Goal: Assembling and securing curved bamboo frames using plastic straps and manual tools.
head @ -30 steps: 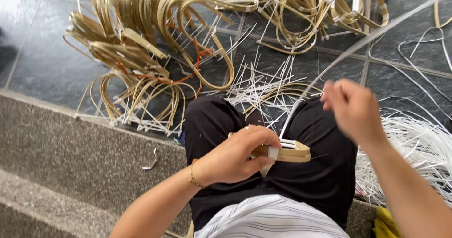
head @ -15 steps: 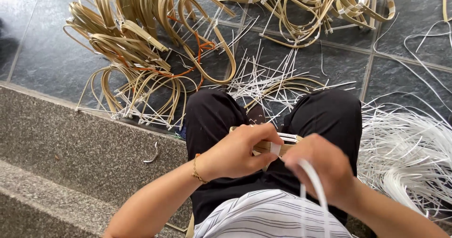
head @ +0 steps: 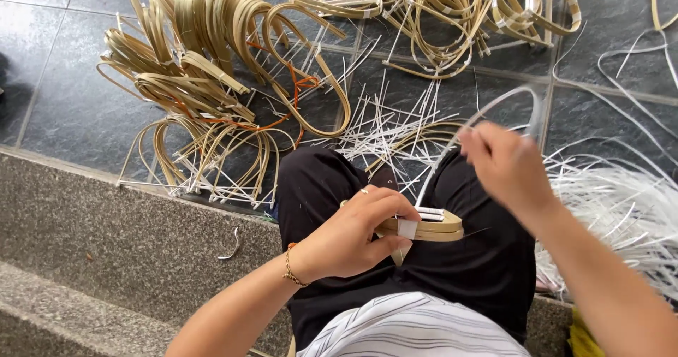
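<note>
Flat tan bamboo strips (head: 424,227), bundled over my lap, are pinched in my left hand (head: 357,231); my right hand (head: 505,166), raised clear above my knee, grips a thin white plastic strap (head: 494,106) looping free over the dark tiled floor (head: 70,103)

packages: none showing | labels: none showing | signs: none showing | screens: none showing | view: head camera looking down
</note>
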